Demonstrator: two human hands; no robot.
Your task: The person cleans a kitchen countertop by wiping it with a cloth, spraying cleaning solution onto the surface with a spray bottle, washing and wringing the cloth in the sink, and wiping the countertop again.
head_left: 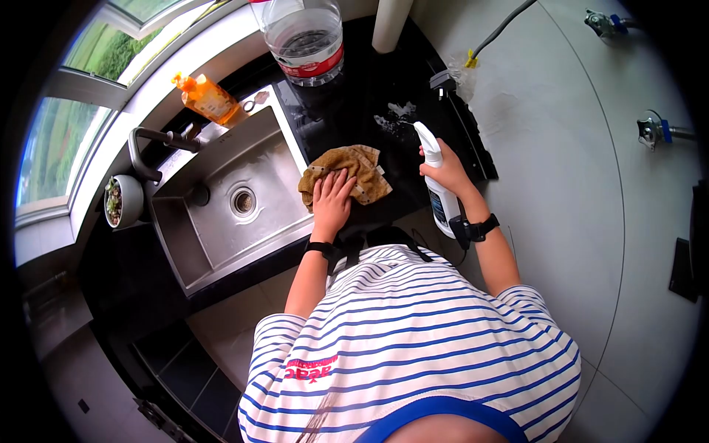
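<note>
Where the window [55, 140] shows greenery: we have a potted plant [122, 201] in a white pot, just beside the sink.
Faucet [150, 140]: dark, it stands at the sink's window-side edge.
Sink [240, 166]: one steel basin, with a round drain [243, 201] in its floor.
Orange pump bottle [210, 100]: it stands at the sink's rim, on the window side.
Big clear bottle [306, 48]: it stands on the black counter [362, 103], a red band around it.
Left hand [332, 198]: we hold it palm down on the cloth, fingers slightly spread, a black band on the wrist.
Cloth [367, 168]: brown and bunched, it lies on the counter, against the sink's near right edge.
White patch [400, 111]: irregular, on the counter, near the spray bottle's nozzle.
Spray bottle [441, 203]: white, held tilted beside the cloth, nozzle toward the window side.
Right hand [450, 174]: we wrap it around the spray bottle's neck; we cannot tell whether a finger presses the trigger.
Valves [650, 131]: two, well apart from our hands.
</note>
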